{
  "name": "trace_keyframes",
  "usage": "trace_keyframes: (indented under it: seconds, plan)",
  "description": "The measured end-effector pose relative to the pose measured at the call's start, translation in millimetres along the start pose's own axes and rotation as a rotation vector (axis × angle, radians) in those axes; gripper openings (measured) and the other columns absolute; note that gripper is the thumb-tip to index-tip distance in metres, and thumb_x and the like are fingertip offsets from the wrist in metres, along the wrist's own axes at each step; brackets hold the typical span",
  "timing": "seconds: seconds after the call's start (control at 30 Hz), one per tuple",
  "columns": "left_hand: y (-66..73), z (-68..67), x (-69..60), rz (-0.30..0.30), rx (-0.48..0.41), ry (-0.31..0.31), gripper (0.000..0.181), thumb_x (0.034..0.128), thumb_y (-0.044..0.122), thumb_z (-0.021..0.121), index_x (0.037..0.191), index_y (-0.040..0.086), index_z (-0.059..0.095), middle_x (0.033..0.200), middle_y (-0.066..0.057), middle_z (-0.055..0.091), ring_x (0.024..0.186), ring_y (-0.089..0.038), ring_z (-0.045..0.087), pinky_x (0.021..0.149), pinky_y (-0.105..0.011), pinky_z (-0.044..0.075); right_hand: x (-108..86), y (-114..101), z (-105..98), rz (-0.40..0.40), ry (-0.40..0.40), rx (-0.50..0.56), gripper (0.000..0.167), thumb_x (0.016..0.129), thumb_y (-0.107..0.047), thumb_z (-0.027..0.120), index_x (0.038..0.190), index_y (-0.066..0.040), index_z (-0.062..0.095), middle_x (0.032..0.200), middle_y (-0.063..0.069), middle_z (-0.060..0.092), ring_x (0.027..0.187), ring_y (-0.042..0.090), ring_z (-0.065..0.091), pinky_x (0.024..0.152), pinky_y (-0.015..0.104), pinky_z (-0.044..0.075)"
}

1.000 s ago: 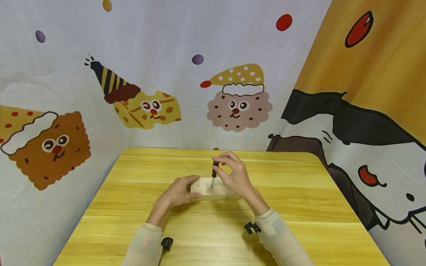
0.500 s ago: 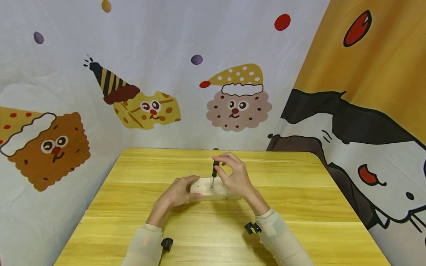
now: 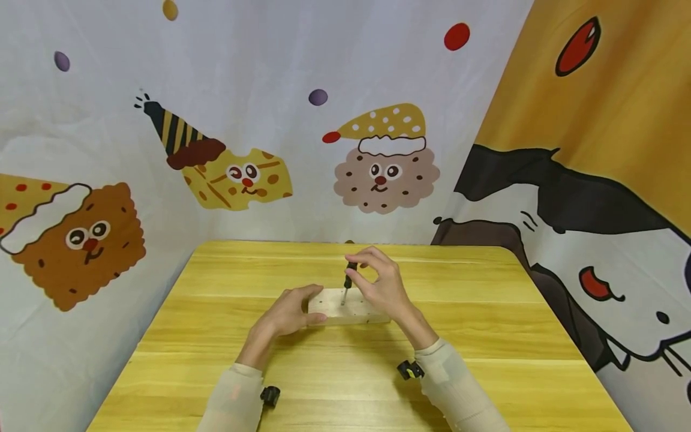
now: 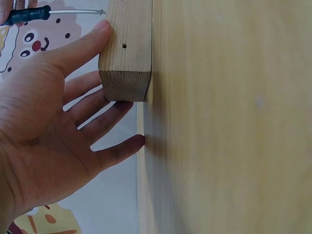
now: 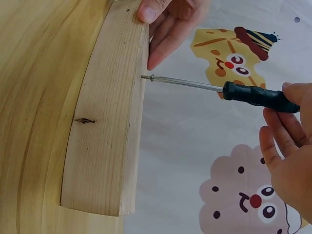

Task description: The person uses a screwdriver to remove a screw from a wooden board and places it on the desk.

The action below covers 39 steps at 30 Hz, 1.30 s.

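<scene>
In the head view, the wooden block point(image 3: 353, 309) lies on the desk point(image 3: 464, 318), its long side facing the person. The left hand point(image 3: 287, 311) has its grip around the block's left end, thumb at the near edge and fingers at the far side. The right hand point(image 3: 385, 287) pinches the dark handle of a screwdriver point(image 3: 349, 276) above the block, the shaft slanting down to its top. A printed cloth point(image 3: 270, 72) hangs behind.

In the left wrist view, a small hole point(image 4: 124, 46) shows in the block near the left thumb; the other fingers reach behind the end.

In the right wrist view, the screwdriver's tip meets a screw point(image 5: 147, 77) standing partly out of the wood. A dark knot point(image 5: 85, 120) marks the block's side.
</scene>
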State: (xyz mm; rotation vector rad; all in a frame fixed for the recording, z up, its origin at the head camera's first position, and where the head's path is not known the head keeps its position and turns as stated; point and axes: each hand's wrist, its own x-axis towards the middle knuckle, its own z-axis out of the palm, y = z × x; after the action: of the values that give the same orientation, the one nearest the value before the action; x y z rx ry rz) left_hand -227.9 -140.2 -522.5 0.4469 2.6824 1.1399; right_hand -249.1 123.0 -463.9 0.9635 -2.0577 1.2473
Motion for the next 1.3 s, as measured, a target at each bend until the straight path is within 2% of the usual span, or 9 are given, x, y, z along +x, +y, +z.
trace_keyframes:
  seconds: [0.33,0.43,0.6,0.8,0.97,1.2,1.3]
  plan:
    - [1.6,-0.8,-1.7,0.001,0.001,0.002,0.075,0.1003,0.033,0.089,0.165,0.01,0.059,0.172,-0.014,0.057,0.162,-0.041,0.052,0.135,-0.064,0.042,0.2,-2.3,-1.1,0.004,-0.015,0.011,0.027,0.098,0.002,0.086,0.124,-0.005,0.084,0.11,0.01,0.08,0.096,0.023,0.077,0.087,0.024,0.066]
    - [1.6,-1.3,-1.8,-0.001,0.002,0.0,0.076,0.1001,0.034,0.089,0.165,0.01,0.059,0.172,-0.014,0.057,0.162,-0.041,0.052,0.135,-0.064,0.042,0.6,-3.0,-1.3,0.001,-0.022,0.009,0.027,0.099,0.002,0.085,0.125,-0.005,0.084,0.111,0.012,0.081,0.097,0.024,0.078,0.087,0.029,0.067]
    - [0.9,-1.6,-1.4,-0.002,-0.005,-0.005,0.076,0.1001,0.035,0.089,0.165,0.01,0.059,0.172,-0.014,0.057,0.162,-0.042,0.051,0.135,-0.065,0.042,0.4,-2.4,-1.4,-0.004,-0.035,0.002,0.028,0.1,0.005,0.081,0.127,-0.004,0.083,0.115,0.016,0.083,0.101,0.028,0.08,0.086,0.045,0.069]
    - [-0.2,-1.1,-1.1,0.0,-0.001,-0.006,0.076,0.1,0.035,0.089,0.165,0.011,0.059,0.172,-0.014,0.057,0.162,-0.042,0.052,0.135,-0.065,0.042,0.3,-2.2,-1.1,0.007,-0.075,0.0,0.032,0.103,0.007,0.076,0.133,-0.003,0.08,0.123,0.016,0.084,0.107,0.029,0.082,0.092,0.04,0.07]
    - [-1.9,-0.3,-0.9,0.006,-0.003,-0.005,0.076,0.1002,0.036,0.089,0.165,0.01,0.059,0.172,-0.014,0.058,0.162,-0.042,0.052,0.135,-0.065,0.042,0.0,-1.4,0.0,0.005,-0.071,0.007,0.031,0.103,0.003,0.079,0.133,-0.003,0.08,0.125,0.016,0.083,0.109,0.029,0.081,0.09,0.05,0.07]
    - [-2.8,-0.1,-0.6,0.013,0.003,-0.008,0.076,0.1008,0.035,0.088,0.165,0.008,0.058,0.172,-0.014,0.058,0.161,-0.042,0.052,0.134,-0.065,0.044,-1.4,1.4,1.8,-0.014,-0.024,-0.004,0.03,0.098,0.003,0.085,0.127,-0.005,0.084,0.116,0.01,0.074,0.097,0.023,0.073,0.089,0.023,0.063]
    - [-2.6,-0.3,-0.6,0.011,0.004,-0.008,0.076,0.1008,0.036,0.088,0.165,0.009,0.058,0.172,-0.014,0.058,0.161,-0.042,0.053,0.133,-0.065,0.044,-0.9,1.3,2.2,-0.024,-0.012,-0.009,0.029,0.097,0.004,0.085,0.124,-0.006,0.085,0.112,0.009,0.074,0.094,0.023,0.073,0.087,0.022,0.062]
